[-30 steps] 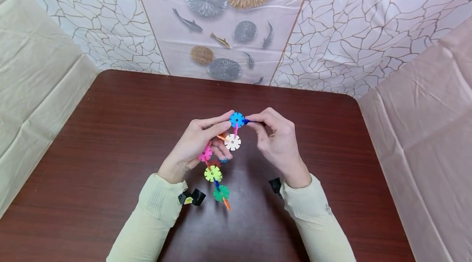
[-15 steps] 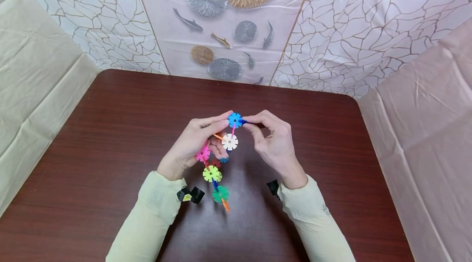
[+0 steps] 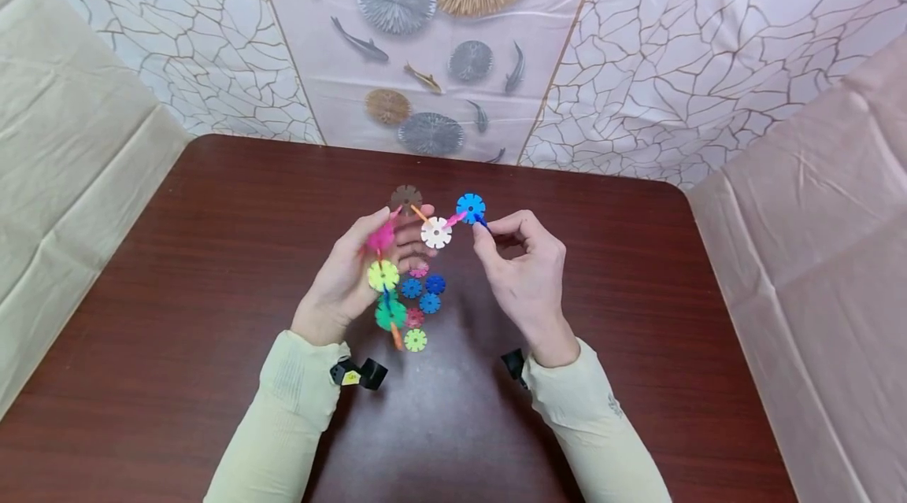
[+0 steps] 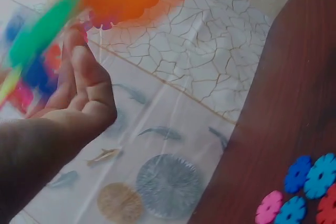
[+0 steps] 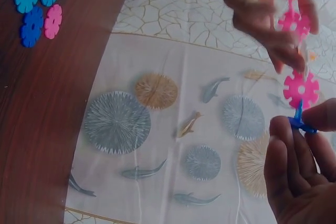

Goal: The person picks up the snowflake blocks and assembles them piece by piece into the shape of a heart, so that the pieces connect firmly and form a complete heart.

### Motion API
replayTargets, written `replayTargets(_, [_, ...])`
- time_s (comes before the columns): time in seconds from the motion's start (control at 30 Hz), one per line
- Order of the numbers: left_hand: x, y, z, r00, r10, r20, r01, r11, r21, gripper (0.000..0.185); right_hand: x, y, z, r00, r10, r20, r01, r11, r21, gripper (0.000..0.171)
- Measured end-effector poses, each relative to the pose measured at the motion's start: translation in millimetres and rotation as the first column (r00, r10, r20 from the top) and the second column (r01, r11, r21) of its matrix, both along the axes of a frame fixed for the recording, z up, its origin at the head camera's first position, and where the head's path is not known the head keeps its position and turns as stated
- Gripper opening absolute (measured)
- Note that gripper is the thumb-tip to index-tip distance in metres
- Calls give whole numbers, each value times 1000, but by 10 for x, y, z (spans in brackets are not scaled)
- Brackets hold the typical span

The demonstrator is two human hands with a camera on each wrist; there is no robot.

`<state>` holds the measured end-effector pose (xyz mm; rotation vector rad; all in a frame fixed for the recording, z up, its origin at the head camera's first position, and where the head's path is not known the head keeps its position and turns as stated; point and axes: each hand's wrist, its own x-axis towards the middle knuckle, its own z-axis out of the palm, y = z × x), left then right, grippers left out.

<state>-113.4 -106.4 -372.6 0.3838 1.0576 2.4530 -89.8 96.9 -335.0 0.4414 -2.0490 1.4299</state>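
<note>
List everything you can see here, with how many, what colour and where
Chain of snowflake discs: one, linked pieces in brown, pink, white, blue, yellow-green, green and orange, held above the table between both hands.
Loose discs: at least five, blue, pink, red and light green, lying on the table under the chain.
Table: one, dark red-brown wood.
Backdrop sheet: one, white with crack lines, fish and round fans, behind the table.
Plain cloths: two, beige at the left side, pinkish at the right.
Left hand: holds the chain's middle part.
Right hand: pinches the dark blue end piece beside the blue disc.
Sleeves: two, pale yellow.
</note>
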Motion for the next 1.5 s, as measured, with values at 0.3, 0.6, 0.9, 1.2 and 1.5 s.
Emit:
replayTargets(0.3, [23, 66, -36, 998, 0, 61, -12, 982, 190, 38, 10, -31, 14, 997, 42, 71, -41, 999, -18, 11])
replayTargets(0.6, [17, 47, -19, 992, -95, 82, 59, 931, 361, 26, -171, 106, -262, 973, 162, 165, -151, 985, -78, 18])
replayTargets(0.9, [23, -57, -24, 992, -104, 71, 59, 884, 465, 21, -388, 47, -674, 795, 72, 602, -351, 865, 360, 23])
replayTargets(1.2, [23, -46, -38, 994, -92, 66, 44, 849, 527, 15, -351, -260, -1042, 762, -2, 647, -560, 499, 661, 33])
replayTargets(1.5, [17, -46, -6, 995, -82, 49, 45, 859, 511, 19, -378, -258, -1194, 772, -2, 635, -537, 532, 654, 28])
